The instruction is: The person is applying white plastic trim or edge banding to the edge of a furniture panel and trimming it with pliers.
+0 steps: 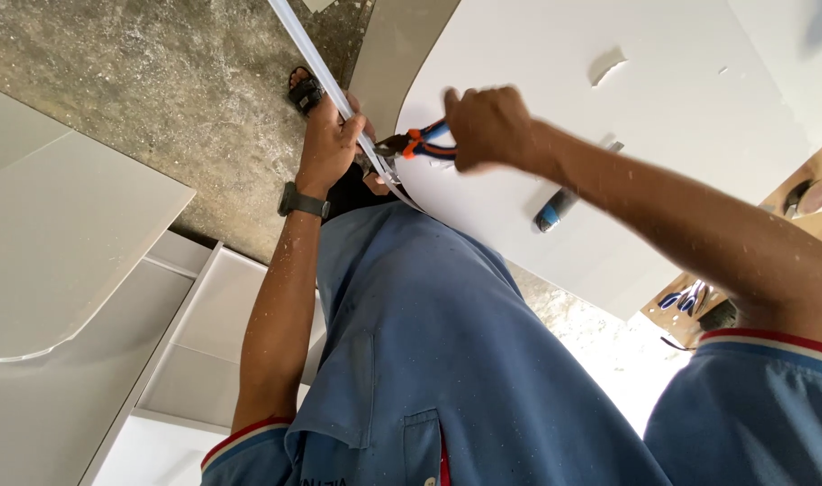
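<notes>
Hands at board edge.
Left hand [328,144] gripped my white strip [325,76]; right hand [487,126] clenched orange-handled pliers [417,142] against white board [609,135].

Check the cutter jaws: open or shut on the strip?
Cannot tell. The cutters in the right hand meet the strip held by the left hand, which hides the jaws.

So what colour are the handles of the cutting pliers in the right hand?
Orange and blue handles, seen in the head view, gripped by the right hand.
</notes>
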